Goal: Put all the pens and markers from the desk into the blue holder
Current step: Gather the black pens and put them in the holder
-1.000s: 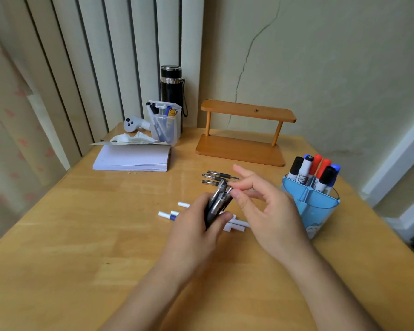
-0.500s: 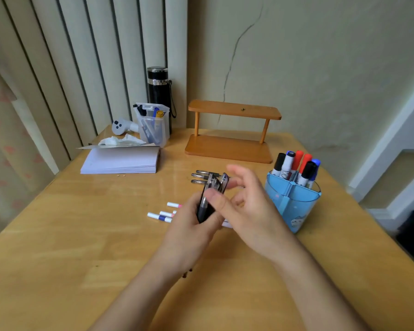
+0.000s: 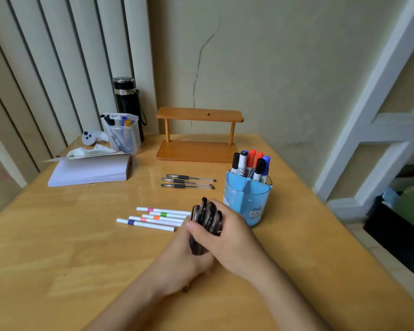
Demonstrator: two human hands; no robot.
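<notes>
I'm clutching a pen bundle (image 3: 207,217) in both hands — left (image 3: 184,256), right (image 3: 227,237) — beside the holder (image 3: 247,201).

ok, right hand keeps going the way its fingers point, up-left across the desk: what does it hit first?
Probably the white markers, lying on the desk just beyond the right hand and the pen bundle it grips with the left hand. If it passes above them, the way looks free; depth is unclear.
</notes>
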